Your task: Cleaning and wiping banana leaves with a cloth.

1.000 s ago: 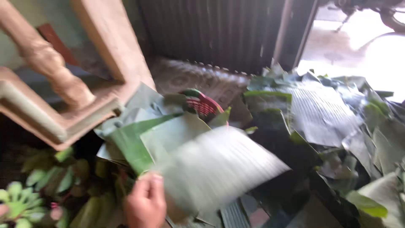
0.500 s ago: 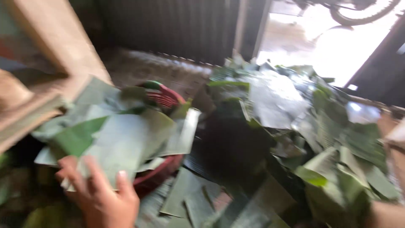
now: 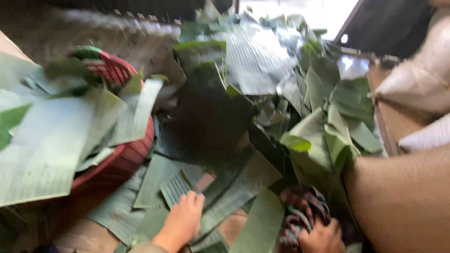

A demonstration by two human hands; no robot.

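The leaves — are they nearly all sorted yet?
Partly, it seems. Done: the red basket is heaped with flat cut leaf pieces. In hand: the left hand rests on leaf strips on the floor, and the right hand grips a patterned cloth. Left: a big loose pile of leaves behind them, plus scattered pieces.

Light: we saw daylight from the doorway (image 3: 300, 9) at top, blown out | Glare: pale sheen on upper leaves (image 3: 253, 61) | Shadow: dark centre and lower left | Blur: motion smear throughout, worst on the basket (image 3: 136, 145).
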